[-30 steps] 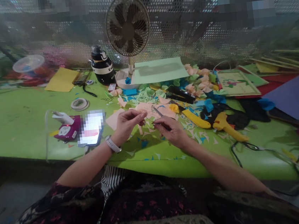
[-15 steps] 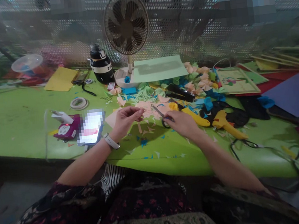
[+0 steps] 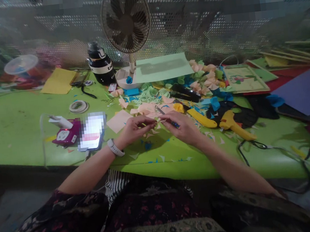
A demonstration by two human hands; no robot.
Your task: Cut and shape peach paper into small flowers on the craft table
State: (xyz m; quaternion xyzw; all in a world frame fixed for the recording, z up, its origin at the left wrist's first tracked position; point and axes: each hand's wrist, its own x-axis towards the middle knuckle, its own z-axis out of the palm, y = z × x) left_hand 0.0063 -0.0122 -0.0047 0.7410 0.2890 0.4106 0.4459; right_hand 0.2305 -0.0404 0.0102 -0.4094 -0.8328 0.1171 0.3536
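Observation:
My left hand (image 3: 137, 129), with a white watch on its wrist, pinches something too small to make out, perhaps a bit of paper. Close beside it, my right hand (image 3: 180, 126) is closed around a pair of scissors (image 3: 160, 110), whose blades point up and to the left. The fingertips of both hands nearly meet above the green table (image 3: 138, 165). Peach paper pieces (image 3: 150, 108) lie just behind the hands, and a square of peach paper (image 3: 119, 121) is by my left hand. Small peach and blue scraps (image 3: 147, 145) are scattered below them.
A phone (image 3: 92, 131), a purple power adapter (image 3: 69, 134) and a tape roll (image 3: 78, 107) lie to the left. Behind stand a black bottle (image 3: 101, 64) and a fan (image 3: 126, 21). To the right are a stapler (image 3: 186, 92), a yellow cutter (image 3: 202, 118) and a yellow glue gun (image 3: 236, 126).
My right hand has moved left toward my left hand, and the fingertips have come together. The scissors have shifted slightly with it. The whole view has tilted a little.

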